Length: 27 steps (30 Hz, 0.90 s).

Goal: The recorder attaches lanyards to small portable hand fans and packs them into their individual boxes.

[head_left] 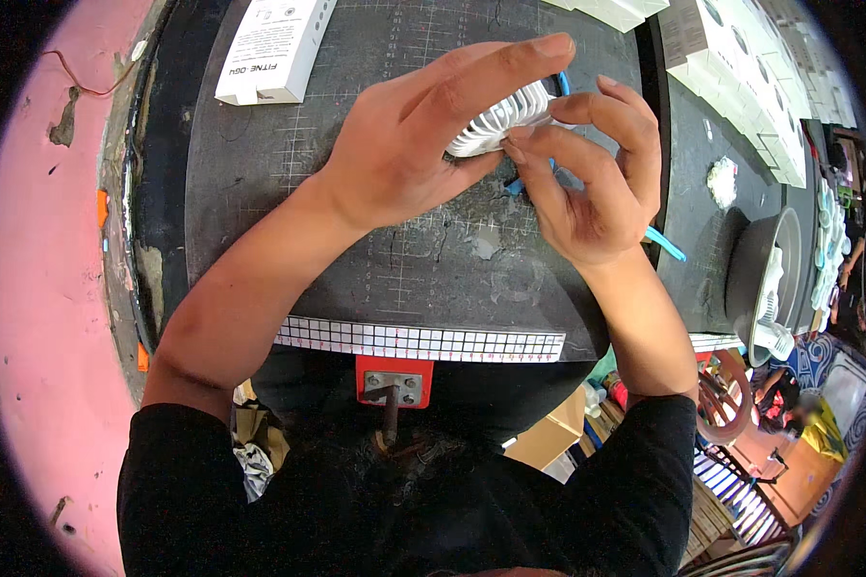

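My left hand [394, 144] is closed around a white ribbed plastic part [498, 120] with curved slats, like a small grille. Its index finger stretches out over the top, and the thumb lies beneath. From the other side, my right hand [597, 173] pinches the right edge of that same part with thumb and fingertips. Bits of a blue thing [517, 185] show behind the right fingers, mostly hidden. Beside the right wrist, a blue curved handle [666, 244] lies on the dark table; its other end is covered by the hand.
A white printed box [271, 53] lies at the table's far left. More white boxes [736, 82] are stacked at the far right. A grey bowl [789, 269] holding white ribbed parts stands right. A gridded strip [419, 341] runs along the near edge; a pink wall [43, 288] is left.
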Motion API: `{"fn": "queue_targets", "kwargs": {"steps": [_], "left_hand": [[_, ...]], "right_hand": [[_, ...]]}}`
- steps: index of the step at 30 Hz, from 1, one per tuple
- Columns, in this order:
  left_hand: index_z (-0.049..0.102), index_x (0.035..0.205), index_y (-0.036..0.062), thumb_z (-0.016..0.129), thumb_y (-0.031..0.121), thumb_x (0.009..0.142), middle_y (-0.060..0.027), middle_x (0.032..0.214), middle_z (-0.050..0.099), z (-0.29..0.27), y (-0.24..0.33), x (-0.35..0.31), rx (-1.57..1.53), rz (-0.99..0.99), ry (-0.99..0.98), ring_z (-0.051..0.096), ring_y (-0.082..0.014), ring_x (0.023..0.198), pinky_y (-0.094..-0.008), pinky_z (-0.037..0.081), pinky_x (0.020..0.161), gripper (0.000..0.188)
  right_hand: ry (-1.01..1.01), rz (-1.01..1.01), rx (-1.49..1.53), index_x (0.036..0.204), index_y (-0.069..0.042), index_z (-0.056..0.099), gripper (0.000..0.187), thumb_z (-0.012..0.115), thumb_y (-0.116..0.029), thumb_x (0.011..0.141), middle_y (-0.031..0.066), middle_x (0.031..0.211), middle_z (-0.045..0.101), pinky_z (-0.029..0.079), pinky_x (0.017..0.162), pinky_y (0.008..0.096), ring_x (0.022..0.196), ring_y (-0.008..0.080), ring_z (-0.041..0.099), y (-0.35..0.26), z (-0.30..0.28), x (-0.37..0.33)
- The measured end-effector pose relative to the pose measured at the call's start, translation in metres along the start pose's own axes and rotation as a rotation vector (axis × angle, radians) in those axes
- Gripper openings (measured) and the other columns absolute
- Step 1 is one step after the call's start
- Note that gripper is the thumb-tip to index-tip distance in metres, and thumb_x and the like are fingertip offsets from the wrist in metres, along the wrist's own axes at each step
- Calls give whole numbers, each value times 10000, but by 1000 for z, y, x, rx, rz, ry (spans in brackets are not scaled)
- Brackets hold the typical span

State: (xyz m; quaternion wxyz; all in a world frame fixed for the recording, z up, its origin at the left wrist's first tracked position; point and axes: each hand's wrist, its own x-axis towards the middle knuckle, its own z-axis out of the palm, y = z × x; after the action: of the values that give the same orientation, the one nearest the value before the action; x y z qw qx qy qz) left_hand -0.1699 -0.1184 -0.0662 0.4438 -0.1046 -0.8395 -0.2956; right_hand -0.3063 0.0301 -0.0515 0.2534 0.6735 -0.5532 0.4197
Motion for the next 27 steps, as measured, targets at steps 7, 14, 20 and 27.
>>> {"fn": "queue_targets", "kwargs": {"steps": [7, 14, 20, 27], "left_hand": [[395, 1548, 14, 888, -42, 709, -233, 1368, 668, 4, 0, -2, 5, 8, 40, 673, -305, 1257, -370, 557, 1042, 975], [392, 1544, 20, 928, 13, 684, -218, 1350, 672, 1, 7, 2, 0, -71, 37, 687, -306, 1222, -377, 570, 1012, 1014], [405, 1539, 31, 941, 43, 681, -200, 1355, 670, 2, 2, -1, -8, -117, 68, 695, -276, 1191, -358, 571, 995, 1012], [414, 1534, 38, 936, 66, 721, -194, 1351, 671, 1, 3, -1, -36, -182, 75, 702, -248, 1166, -342, 570, 988, 966]], "right_hand": [[78, -24, 18, 913, -100, 768, 264, 852, -148, 669, 69, 992, 699, 546, 898, 452, 927, 251, 666, 2, 7, 0], [94, 31, 43, 908, -66, 752, 279, 865, -100, 655, 81, 986, 675, 569, 803, 412, 904, 283, 681, -4, 8, 1], [81, 34, 55, 911, -55, 748, 292, 873, -69, 647, 93, 1004, 671, 571, 786, 393, 910, 286, 688, -5, 10, 3], [77, 102, 109, 908, -66, 747, 279, 875, -65, 660, 93, 1047, 678, 573, 781, 383, 932, 280, 683, -6, 14, -2]]}}
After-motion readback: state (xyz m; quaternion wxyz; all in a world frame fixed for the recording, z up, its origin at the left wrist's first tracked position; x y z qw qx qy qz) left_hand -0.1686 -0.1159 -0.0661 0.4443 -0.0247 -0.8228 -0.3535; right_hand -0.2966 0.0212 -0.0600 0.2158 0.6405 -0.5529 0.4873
